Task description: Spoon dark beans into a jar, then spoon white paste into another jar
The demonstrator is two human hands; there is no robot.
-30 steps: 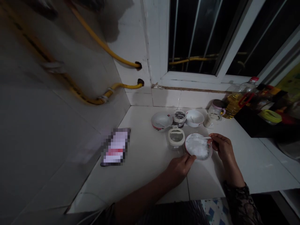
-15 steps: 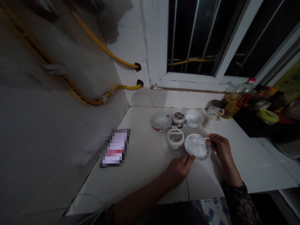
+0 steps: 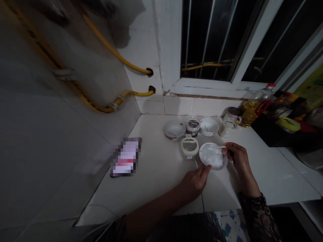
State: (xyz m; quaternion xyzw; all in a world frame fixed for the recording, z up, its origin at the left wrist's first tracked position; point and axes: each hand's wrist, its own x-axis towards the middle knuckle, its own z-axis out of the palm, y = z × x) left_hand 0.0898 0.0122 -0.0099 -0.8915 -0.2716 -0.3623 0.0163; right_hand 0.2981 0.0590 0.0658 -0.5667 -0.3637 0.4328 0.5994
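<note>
My left hand (image 3: 198, 179) grips the near rim of a white bowl (image 3: 225, 164), thumb on top of the edge. White powder (image 3: 213, 158) fills much of the bowl. In my right hand (image 3: 237, 154) a white spoon (image 3: 219, 147) is pinched by the handle, and its far end reaches into the powder; the spoon's tip is hard to make out. Just left of the bowl stands a clear square jar (image 3: 189, 154) with a white-rimmed lid. Behind it are another lidded jar (image 3: 192, 127) and two white bowls, one on the left (image 3: 174, 130) and one on the right (image 3: 209, 127).
A phone-like slab (image 3: 126, 157), blurred out, lies at the left of the white counter (image 3: 156, 174). Toward the back right stand a lidded jar (image 3: 227, 128), a pink-handled jar (image 3: 232, 116) and an oil bottle (image 3: 251, 111). Yellow pipes (image 3: 116, 55) run along the left wall.
The camera view has shifted slightly. My left hand still holds the bowl, and the spoon in my right hand sits at a nearly unchanged place over the powder.
</note>
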